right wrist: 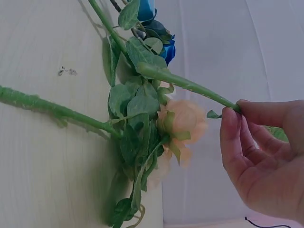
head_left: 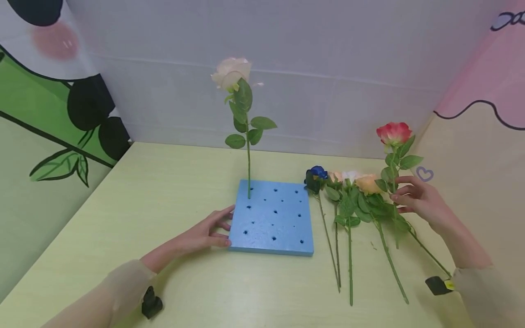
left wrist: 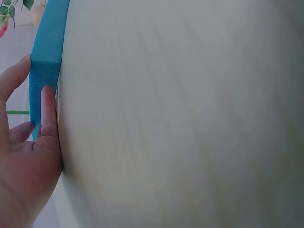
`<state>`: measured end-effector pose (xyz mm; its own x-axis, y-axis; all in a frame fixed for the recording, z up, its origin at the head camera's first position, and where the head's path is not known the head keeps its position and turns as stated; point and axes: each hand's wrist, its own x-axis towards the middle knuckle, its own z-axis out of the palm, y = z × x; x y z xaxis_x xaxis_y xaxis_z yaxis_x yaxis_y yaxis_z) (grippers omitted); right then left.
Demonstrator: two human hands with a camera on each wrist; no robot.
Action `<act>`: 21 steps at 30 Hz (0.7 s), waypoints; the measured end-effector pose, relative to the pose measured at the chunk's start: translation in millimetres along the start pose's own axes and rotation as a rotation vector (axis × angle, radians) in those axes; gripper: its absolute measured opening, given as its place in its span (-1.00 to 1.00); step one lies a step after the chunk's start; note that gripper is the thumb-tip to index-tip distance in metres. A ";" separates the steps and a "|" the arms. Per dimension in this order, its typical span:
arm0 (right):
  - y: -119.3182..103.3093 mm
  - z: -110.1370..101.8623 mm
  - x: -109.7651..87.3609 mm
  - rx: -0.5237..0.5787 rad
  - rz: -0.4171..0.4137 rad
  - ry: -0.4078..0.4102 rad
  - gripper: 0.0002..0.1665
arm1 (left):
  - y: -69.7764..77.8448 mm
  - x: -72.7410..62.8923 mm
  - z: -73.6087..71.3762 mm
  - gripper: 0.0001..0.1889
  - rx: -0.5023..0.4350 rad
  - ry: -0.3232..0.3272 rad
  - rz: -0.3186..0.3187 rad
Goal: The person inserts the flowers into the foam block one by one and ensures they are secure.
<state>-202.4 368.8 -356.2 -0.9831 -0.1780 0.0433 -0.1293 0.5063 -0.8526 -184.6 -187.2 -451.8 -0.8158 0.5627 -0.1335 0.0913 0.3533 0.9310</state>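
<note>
A blue foam board [head_left: 262,223] with several holes lies flat on the table. One pale rose [head_left: 233,73] stands upright in a hole near its back left corner. My left hand [head_left: 207,229] rests against the board's left edge; in the left wrist view its extended fingers touch the foam block's side [left wrist: 45,71]. At the right, my right hand [head_left: 422,200] pinches the stem of a red rose [head_left: 394,133], which is held upright with its bloom at the top. The right wrist view shows thumb and fingertips on that green stem [right wrist: 204,91], its cut end pointing away from the hand.
Several loose roses lie right of the board, among them a blue rose [head_left: 317,172] and an orange rose [head_left: 368,183], stems toward the front. A white cloth wall [head_left: 307,109] rises behind the table. A small black object [head_left: 151,304] shows beside the left sleeve.
</note>
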 end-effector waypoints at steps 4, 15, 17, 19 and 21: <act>-8.6 9.4 5.5 -0.008 -0.018 0.010 -0.62 | 0.2 -0.3 0.4 -0.04 -0.012 0.003 -0.005; -25.9 42.4 18.3 0.043 -0.130 0.023 -0.58 | 0.3 0.4 0.9 -0.03 -0.012 0.004 -0.011; -30.2 47.7 20.5 0.060 -0.131 0.032 -0.59 | 0.5 0.2 0.7 -0.03 -0.017 0.001 -0.013; -35.5 53.1 23.1 0.067 -0.121 0.044 -0.60 | 0.5 0.0 0.4 -0.03 -0.022 0.000 -0.015; -41.3 58.8 26.1 0.061 -0.107 0.058 -0.59 | 0.6 -0.3 0.2 -0.03 -0.023 0.003 -0.018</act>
<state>-215.2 293.7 -350.4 -0.9703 -0.1778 0.1641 -0.2270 0.4342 -0.8717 -184.2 -187.1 -451.3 -0.8189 0.5541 -0.1495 0.0634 0.3462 0.9360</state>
